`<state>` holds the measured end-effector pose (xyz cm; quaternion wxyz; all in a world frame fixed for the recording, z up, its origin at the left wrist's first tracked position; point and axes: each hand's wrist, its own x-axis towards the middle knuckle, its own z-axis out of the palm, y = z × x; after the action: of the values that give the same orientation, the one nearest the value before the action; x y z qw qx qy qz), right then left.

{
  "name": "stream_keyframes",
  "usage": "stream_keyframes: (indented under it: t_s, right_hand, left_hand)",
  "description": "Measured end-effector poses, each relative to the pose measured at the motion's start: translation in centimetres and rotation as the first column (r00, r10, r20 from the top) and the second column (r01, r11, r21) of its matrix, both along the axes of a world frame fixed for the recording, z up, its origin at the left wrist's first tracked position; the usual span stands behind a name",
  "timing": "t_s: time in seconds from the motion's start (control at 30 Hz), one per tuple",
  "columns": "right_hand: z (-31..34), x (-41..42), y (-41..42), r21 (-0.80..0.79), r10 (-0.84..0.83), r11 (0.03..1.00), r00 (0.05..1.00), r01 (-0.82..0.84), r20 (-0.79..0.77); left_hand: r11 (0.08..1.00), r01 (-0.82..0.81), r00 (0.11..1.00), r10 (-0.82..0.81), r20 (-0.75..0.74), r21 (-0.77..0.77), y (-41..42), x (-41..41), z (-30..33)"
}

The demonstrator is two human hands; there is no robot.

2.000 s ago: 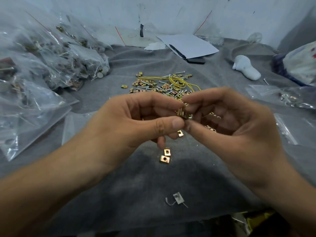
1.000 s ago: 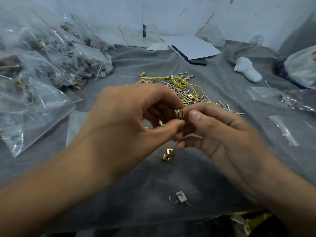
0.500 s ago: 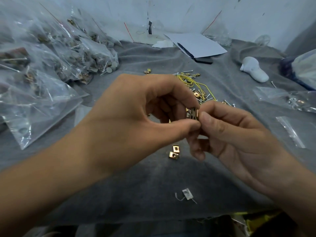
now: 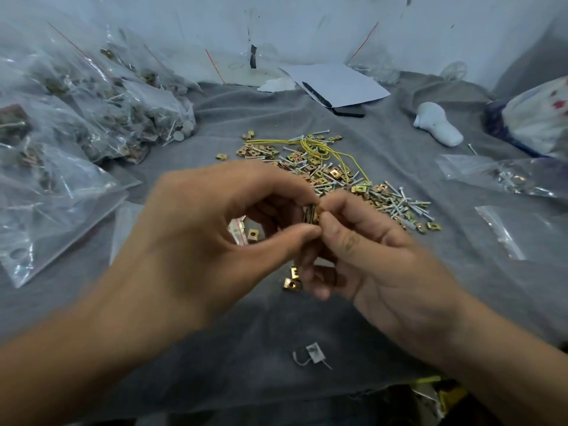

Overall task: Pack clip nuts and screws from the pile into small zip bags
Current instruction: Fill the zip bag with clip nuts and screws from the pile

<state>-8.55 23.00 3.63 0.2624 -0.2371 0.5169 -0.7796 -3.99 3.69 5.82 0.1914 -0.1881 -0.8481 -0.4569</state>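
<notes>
Small stack of clip nuts [image 4: 311,214] pinched on edge between both hands, above the grey worktop [image 4: 384,142]. Left hand [image 4: 196,241] with thumb and forefinger closed on the stack from the left; right hand [image 4: 378,262] gripping it from the right, other fingers curled below. Stack standing upright, flat faces turned left and right. Pile of clip nuts and screws [image 4: 325,170] just beyond the hands, a little to the far right. Empty zip bag [image 4: 504,232] lying at right, nearer to the right hand. 2 loose clip nuts [image 4: 292,278] under the hands. Count in the stack hidden by fingertips; bag under the left hand mostly covered.
</notes>
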Motion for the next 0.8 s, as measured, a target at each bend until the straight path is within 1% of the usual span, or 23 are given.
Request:
stream_keyframes:
  t_s: [0.07,0.13,0.2,0.23,0.3,0.37,0.47,0.53,0.63,0.7,0.8]
  right_hand:
    - [0.2,-0.2,0.0,0.007,0.009,1.0,1.0,-0.009,0.028]
    - [0.6,-0.7,0.4,0.027,0.036,0.999,0.998,-0.038,0.051]
    - [0.8,-1.0,0.6,0.064,0.044,0.997,0.999,-0.046,0.019]
    - [0.8,-0.9,0.6,0.084,0.028,0.996,0.999,-0.027,-0.016]
    - [0.6,-0.7,0.5,0.109,-0.013,0.994,0.997,0.021,-0.074]
    - [0.5,-0.6,0.3,0.102,-0.019,0.994,0.997,0.027,-0.073]
    - [0.6,-0.7,0.3,0.088,-0.028,0.996,0.998,0.032,-0.049]
    - [0.6,-0.7,0.3,0.105,-0.049,0.993,0.997,0.055,-0.056]
    - [0.8,-0.9,0.6,0.127,-0.069,0.989,0.993,0.081,-0.095]
    - [1.1,-1.0,0.9,0.148,-0.071,0.985,0.989,0.091,-0.133]
    - [1.4,-1.1,1.3,0.181,-0.054,0.979,0.98,0.09,-0.192]
  left_hand:
    - [0.998,-0.028,0.999,0.026,-0.046,-0.054,-0.1,-0.4,-0.1]
    - [1.0,0.003,1.0,-0.003,-0.023,-0.005,-0.1,-0.7,0.1]
    - [1.0,0.018,1.0,-0.018,0.0,0.011,-0.2,-0.8,0.4]
    - [1.0,0.014,1.0,-0.014,-0.012,0.002,-0.3,-0.8,0.5]
    - [0.998,0.002,0.996,-0.008,-0.088,-0.07,-0.5,-0.8,0.8]
    - [0.989,0.0,0.989,-0.022,-0.146,-0.148,-0.5,-0.8,1.1]
    - [0.973,-0.018,0.984,-0.023,-0.179,-0.229,-0.6,-0.6,1.5]
    - [0.971,-0.026,0.981,-0.021,-0.191,-0.239,-0.6,-0.4,1.4]
    - [0.987,0.048,0.988,-0.069,-0.139,-0.151,-0.6,-0.5,1.2]
    - [0.993,0.105,0.992,-0.108,-0.066,-0.047,-0.5,-0.7,0.9]
    - [0.984,0.148,0.988,-0.151,0.024,0.101,-0.2,-0.6,0.8]
